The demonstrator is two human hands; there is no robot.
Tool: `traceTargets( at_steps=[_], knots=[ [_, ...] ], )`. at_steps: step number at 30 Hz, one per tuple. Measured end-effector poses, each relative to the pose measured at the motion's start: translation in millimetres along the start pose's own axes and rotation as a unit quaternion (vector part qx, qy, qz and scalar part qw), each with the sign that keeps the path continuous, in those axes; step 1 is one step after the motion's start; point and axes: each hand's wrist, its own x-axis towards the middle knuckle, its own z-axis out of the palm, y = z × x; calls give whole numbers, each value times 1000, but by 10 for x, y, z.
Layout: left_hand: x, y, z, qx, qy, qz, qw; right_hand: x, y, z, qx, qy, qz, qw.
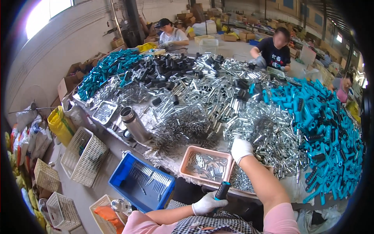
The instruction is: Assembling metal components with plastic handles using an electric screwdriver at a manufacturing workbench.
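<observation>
My left hand (208, 204), in a white glove, is wrapped round a black and teal tool handle (223, 191), held upright near my lap. My right hand (241, 149), also gloved, reaches forward to the near edge of the heap of small metal parts (278, 136). Its fingers look drawn together at the pile; whatever they pinch is too small to make out. Just left of that hand sits a pink tray (187, 174) holding loose metal pieces. A second tray of tiny metal parts (242, 180) lies partly under my right forearm.
Teal handles (323, 132) heap up at the right, more teal pieces (113, 68) at the far left. A tangle of springs (183, 126) and a steel flask (135, 125) stand ahead. A blue bin (120, 183) holds rows of metal shafts. Two co-workers (173, 38) (274, 50) work across the table.
</observation>
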Motion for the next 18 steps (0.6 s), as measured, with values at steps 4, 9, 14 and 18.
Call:
traceTargets(
  at_steps=[4, 9, 14, 18],
  knots=[
    [-45, 101, -97, 93, 57, 72, 991, -85, 56, -55, 93, 46, -48, 993],
    [56, 289, -128, 292, 133, 62, 945, -720, 323, -377, 607, 116, -103, 779],
    [55, 369, -79, 460, 137, 184, 858, -1637, 519, -518, 435, 48, -402, 804],
    [43, 282, 43, 583, 93, 217, 777, -2135, 625, -274, 263, 97, -358, 891]
  ],
)
